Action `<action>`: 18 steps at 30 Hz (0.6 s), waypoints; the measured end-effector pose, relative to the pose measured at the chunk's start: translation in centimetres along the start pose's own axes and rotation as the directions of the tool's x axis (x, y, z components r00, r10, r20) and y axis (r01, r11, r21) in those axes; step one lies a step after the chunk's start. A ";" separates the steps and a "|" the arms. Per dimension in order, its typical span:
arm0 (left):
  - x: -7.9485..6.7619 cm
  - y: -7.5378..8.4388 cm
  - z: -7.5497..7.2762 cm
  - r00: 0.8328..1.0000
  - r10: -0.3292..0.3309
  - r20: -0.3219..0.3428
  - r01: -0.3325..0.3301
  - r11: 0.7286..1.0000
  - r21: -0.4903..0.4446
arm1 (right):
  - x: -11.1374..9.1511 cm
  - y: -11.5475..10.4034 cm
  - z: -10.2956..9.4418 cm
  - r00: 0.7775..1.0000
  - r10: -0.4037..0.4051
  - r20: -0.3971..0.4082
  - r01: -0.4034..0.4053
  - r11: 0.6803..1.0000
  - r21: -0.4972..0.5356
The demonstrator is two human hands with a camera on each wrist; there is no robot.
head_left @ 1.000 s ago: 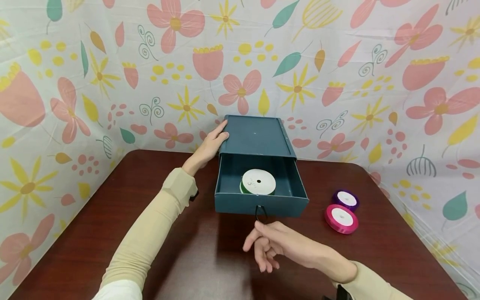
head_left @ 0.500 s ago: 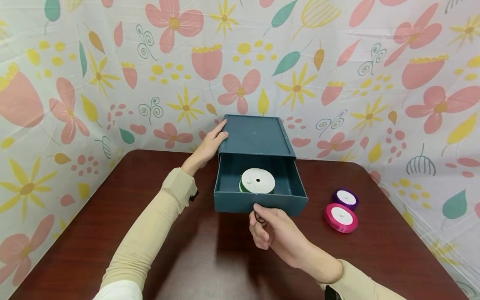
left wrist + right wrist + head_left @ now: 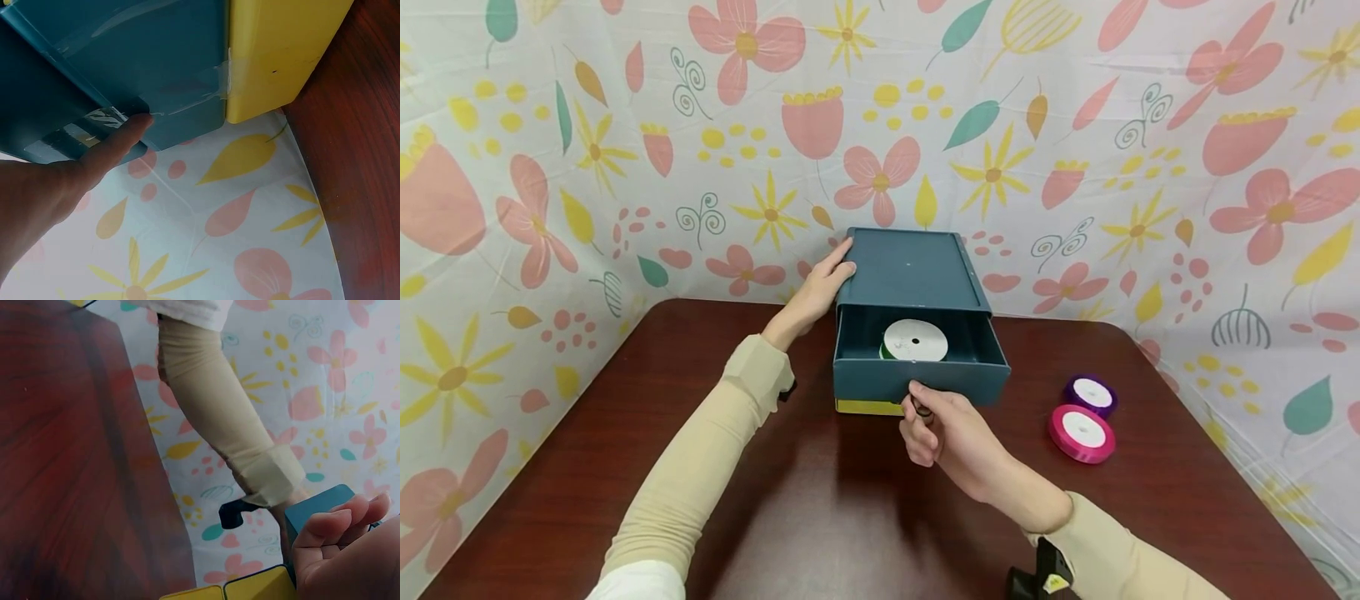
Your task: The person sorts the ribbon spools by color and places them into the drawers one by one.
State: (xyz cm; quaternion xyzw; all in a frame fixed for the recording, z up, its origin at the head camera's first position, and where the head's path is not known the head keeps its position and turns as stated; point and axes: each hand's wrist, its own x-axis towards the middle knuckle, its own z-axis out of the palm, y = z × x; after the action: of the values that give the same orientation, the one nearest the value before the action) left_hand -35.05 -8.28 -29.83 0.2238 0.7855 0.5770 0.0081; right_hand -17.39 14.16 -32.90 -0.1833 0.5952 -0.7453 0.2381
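Observation:
A teal drawer box stands on the table with its drawer partly pulled out. Inside lies a white ribbon spool with green ribbon at its edge. My right hand pinches the dark loop pull at the drawer's front; its curled fingers also show in the right wrist view. Against the box's left side rests my left hand, fingers extended. In the left wrist view, one finger touches the teal wall. Beneath the drawer, a yellow section shows.
Right of the box, a purple ribbon spool and a pink ribbon spool lie close together on the dark wooden table. A flower-printed cloth hangs behind the table and along its sides.
My right hand has come up to the loop pull and taken hold of it. The drawer has slid partway back in, with the spool, uncovering the yellow section. My left hand stays put.

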 end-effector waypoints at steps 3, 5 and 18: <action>0.0 0.0 0.0 1.000 0.003 -0.004 -0.003 1.000 0.008 | 0.6 -0.1 -0.4 1.000 0.004 -0.018 -0.005 1.000 -0.004; 0.0 0.1 0.0 1.000 0.005 -0.005 -0.005 1.000 0.009 | 1.0 -0.3 -0.7 0.999 0.009 -0.033 -0.009 1.000 -0.003; -0.1 0.3 0.0 1.000 -0.001 0.012 0.001 1.000 0.009 | 3.2 -0.7 -1.9 0.998 0.010 -0.068 -0.010 1.000 -0.010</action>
State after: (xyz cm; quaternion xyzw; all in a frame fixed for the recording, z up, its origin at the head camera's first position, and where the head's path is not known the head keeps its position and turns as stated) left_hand -34.86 -8.27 -29.54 0.2267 0.7881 0.5722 0.0119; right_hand -21.15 14.02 -32.67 -0.1562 0.6077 -0.7467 0.2207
